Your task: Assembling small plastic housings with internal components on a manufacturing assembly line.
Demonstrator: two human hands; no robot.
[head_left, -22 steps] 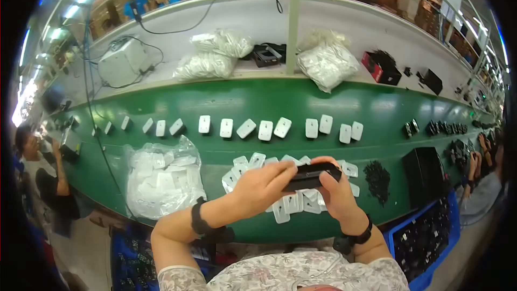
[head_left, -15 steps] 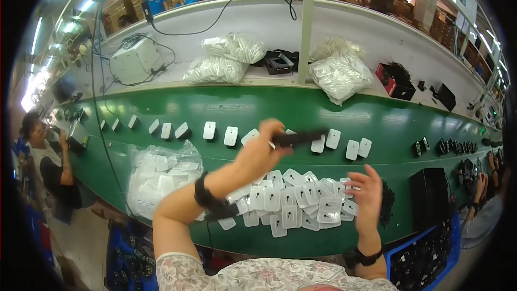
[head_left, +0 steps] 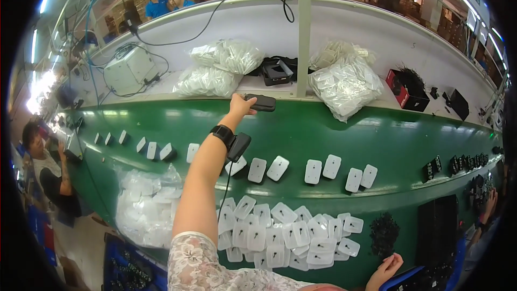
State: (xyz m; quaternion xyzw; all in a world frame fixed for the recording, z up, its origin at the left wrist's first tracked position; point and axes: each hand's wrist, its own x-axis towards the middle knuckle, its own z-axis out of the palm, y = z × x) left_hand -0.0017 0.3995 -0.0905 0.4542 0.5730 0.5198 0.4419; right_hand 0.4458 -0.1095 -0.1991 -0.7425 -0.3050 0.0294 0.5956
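Note:
My left hand [head_left: 242, 105] is stretched out over the far side of the green bench, closed around one end of a black flat rectangular case [head_left: 261, 103]. A black strap with a small dark box [head_left: 237, 146] sits on that wrist. My right hand [head_left: 385, 270] is low at the near edge, its fingers curled together; whether anything small is in them is hidden. Beside it lies a heap of small black parts [head_left: 384, 233]. Between my arms spreads a pile of translucent white rectangular covers [head_left: 287, 213], several with a small black piece on top.
White-topped black units, such as this one [head_left: 313, 172], stand in a row along the bench. A clear bag of white parts [head_left: 145, 205] lies left, a black bin [head_left: 437, 229] right. Stuffed plastic bags [head_left: 347, 86] sit on the back shelf. Other people work at both sides.
My left hand has carried the black case away from me, toward the back shelf. My right hand has dropped from beside the cover pile to the near edge, its fingers now curled. The view has shifted.

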